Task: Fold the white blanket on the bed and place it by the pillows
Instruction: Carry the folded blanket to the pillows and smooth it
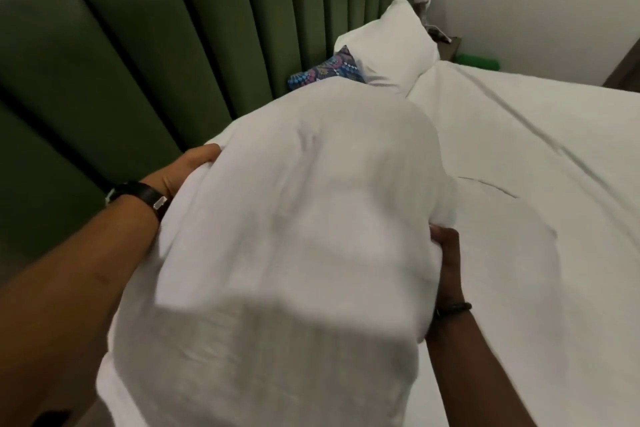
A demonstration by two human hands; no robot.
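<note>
1. White blanket (pixel 294 236) bundled thick between my hands, over the bed (pixel 536 201)
2. My left hand (pixel 187 166) grips its left edge, fingers closed on the cloth
3. My right hand (pixel 446 253) clutches its right side
4. White pillow (pixel 391 42) and patterned cushion (pixel 332 69) lie beyond, against the green headboard (pixel 138 62)

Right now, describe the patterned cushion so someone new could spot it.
Start at the green padded headboard and follow it to the white pillow leaning against it. The patterned cushion lies just in front, partly hidden by the white blanket. It is the only dark blue, multicoloured item among white bedding.
</note>
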